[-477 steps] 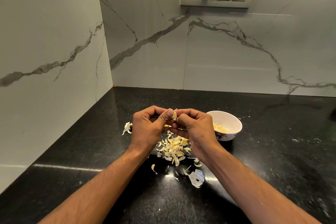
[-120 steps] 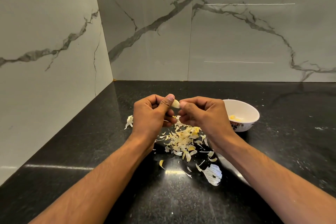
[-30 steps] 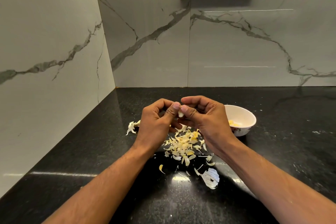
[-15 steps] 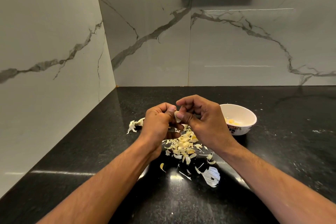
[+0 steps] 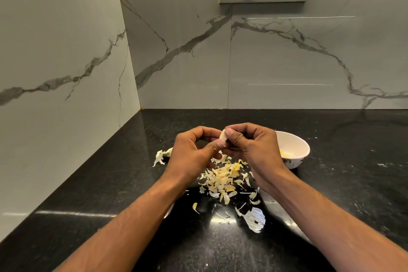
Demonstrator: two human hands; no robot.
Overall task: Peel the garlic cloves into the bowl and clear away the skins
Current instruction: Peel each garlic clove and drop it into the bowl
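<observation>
Hands meet above the black counter [image 5: 331, 139]: the left hand [image 5: 189, 152] and right hand [image 5: 254, 148] both pinch one pale garlic clove [image 5: 223, 135] between thumbs and fingertips. Just below them lies a heap of loose skins [image 5: 223, 179]. A white bowl [image 5: 295, 150], holding yellowish peeled pieces, sits just beside the right hand's far side.

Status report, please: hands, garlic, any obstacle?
Left hand and right hand pinch one garlic clove. Skins piled on counter. Bowl unobstructed.
</observation>
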